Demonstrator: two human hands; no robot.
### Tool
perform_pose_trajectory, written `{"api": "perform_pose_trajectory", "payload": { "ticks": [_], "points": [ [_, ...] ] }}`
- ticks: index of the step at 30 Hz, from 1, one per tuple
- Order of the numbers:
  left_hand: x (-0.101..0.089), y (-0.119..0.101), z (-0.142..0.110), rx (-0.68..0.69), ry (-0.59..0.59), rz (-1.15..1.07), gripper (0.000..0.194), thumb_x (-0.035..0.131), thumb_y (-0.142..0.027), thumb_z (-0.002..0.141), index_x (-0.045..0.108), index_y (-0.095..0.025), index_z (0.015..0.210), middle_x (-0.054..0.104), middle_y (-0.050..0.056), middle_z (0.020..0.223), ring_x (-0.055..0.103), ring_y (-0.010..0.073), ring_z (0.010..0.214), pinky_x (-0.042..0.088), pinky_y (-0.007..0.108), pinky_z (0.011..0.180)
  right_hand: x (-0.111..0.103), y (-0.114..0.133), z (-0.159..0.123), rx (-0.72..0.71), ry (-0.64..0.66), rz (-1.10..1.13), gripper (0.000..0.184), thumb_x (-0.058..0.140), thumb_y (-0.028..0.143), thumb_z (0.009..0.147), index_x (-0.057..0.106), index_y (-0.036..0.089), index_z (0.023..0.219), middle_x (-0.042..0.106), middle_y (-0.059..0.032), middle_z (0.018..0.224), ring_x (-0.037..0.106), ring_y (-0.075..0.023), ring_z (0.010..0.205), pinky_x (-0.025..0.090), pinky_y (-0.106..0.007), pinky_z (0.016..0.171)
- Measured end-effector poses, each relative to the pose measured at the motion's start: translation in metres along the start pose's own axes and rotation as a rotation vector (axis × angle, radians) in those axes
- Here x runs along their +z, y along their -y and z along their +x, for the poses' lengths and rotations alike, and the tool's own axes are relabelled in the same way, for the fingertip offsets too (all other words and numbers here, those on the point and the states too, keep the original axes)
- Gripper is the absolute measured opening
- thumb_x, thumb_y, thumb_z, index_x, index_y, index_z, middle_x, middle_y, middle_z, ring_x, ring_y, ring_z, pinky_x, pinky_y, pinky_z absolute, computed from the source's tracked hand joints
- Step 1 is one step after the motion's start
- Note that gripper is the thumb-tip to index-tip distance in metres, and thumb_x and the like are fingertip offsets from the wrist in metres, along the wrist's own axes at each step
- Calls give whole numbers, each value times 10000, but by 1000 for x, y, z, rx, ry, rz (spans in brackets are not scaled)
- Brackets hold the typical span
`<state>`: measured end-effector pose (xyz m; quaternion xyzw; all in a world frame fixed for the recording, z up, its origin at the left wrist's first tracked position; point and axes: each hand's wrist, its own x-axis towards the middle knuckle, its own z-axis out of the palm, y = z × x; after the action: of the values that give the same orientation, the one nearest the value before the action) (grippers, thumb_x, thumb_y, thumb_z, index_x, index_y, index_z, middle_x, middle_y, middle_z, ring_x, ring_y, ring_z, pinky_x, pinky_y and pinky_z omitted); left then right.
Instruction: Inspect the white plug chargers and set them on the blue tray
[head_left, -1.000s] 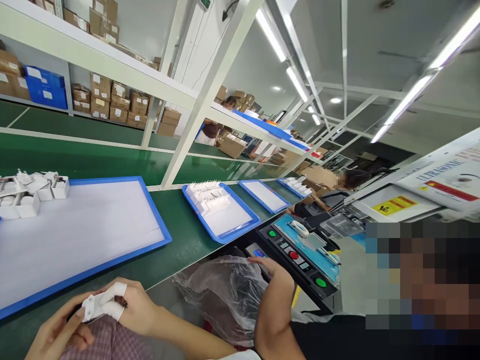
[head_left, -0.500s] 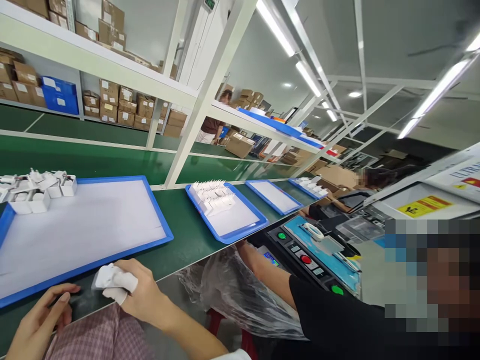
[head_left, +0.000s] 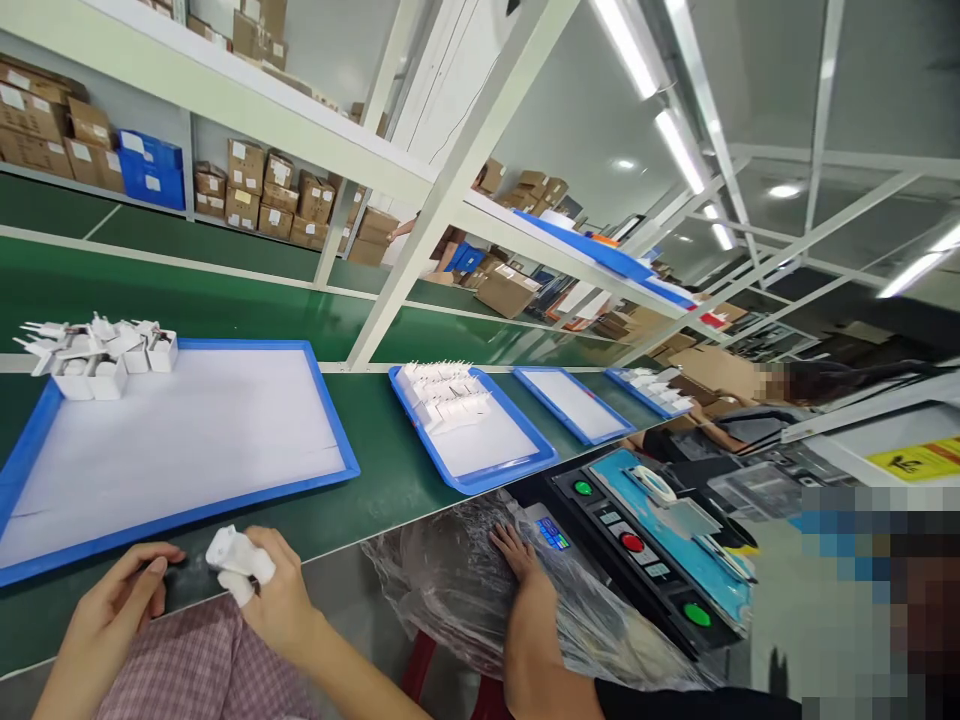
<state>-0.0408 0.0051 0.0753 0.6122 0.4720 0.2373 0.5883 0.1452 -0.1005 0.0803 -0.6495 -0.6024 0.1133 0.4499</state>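
Head view: the green worktop (head_left: 375,500) spans beyond both hands, carrying a large blue-rimmed tray (head_left: 210,430) directly past them. Clear plastic (head_left: 442,590) lies to their right, a co-worker's hand (head_left: 514,550) on it. Past the right hand, farther right, sits a smaller blue tray (head_left: 499,450). The left hand (head_left: 109,615) is empty, fingers loosely bent; the right hand (head_left: 283,605) grips a small white piece (head_left: 223,549) between them, near the worktop's edge.

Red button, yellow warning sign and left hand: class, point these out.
Red button (head_left: 632,542): head view, round top.
Yellow warning sign (head_left: 919,460): head view, printed face.
Left hand (head_left: 112,607): head view, middle.
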Motion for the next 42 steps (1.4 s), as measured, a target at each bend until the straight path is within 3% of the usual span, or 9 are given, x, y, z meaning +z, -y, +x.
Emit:
{"api": "perform_pose_trajectory", "payload": {
  "ticks": [4,7,9,13,15,17,20,24,42],
  "points": [
    [-2,2,1,-2,25,7,516,559,-682,767,597,-239,1029,500,-31,552,449,160,516,380,227,473,17,-19,-4,-73,80,-83,295,571,422,886,666,196,1050,646,-123,1081,622,-237,976,429,-428,1044],
    [1,2,-3,70,30,26,471,569,-645,782,613,-250,1033,597,12,723,557,190,657,463,239,570,17,-17,2,-61,42,8,287,611,430,844,669,186,983,654,-123,1044,624,-236,970,454,-391,1010],
    [8,-1,-8,167,45,106,458,596,-604,782,605,-254,1079,635,60,995,611,249,915,521,283,731,15,-8,9,111,-54,205,277,651,448,792,645,194,902,666,-94,962,631,-222,910,502,-366,920],
    [38,-32,-21,487,106,309,601,617,-459,830,395,-263,1353,436,109,1414,420,319,1308,420,457,1050,2,23,19,639,-394,974,326,668,504,746,556,221,863,662,-14,871,639,-174,800,548,-324,764],
    [55,-61,-26,665,108,357,614,625,-380,844,352,-267,1384,400,111,1453,361,321,1352,355,505,1103,-11,39,21,796,-409,1285,330,660,513,760,571,216,873,670,-24,891,651,-184,818,560,-332,745],
    [71,-95,-28,800,175,347,592,614,-275,849,355,-285,1381,415,84,1454,347,296,1366,336,500,1122,-29,54,21,869,-375,1414,283,640,475,801,605,199,849,673,-39,864,655,-191,812,569,-335,738],
    [88,-136,-29,835,333,268,698,638,-209,812,295,-296,1413,432,61,1450,402,242,1341,356,444,1131,-57,72,20,880,-421,1450,175,613,362,843,638,189,841,673,-23,823,653,-166,752,574,-317,751],
    [99,-159,-31,954,339,246,658,682,-188,759,365,-274,1330,539,34,1341,510,202,1247,114,486,1228,-84,88,18,889,-448,1516,93,574,219,839,661,195,819,670,16,751,641,-122,673,572,-264,755],
    [103,-159,-35,1000,394,178,615,752,-262,743,403,-263,1249,574,52,1267,521,220,1238,123,508,1216,-91,95,10,869,-387,1493,183,553,331,884,670,206,818,669,30,726,640,-94,665,558,-238,793]
  ]
}}
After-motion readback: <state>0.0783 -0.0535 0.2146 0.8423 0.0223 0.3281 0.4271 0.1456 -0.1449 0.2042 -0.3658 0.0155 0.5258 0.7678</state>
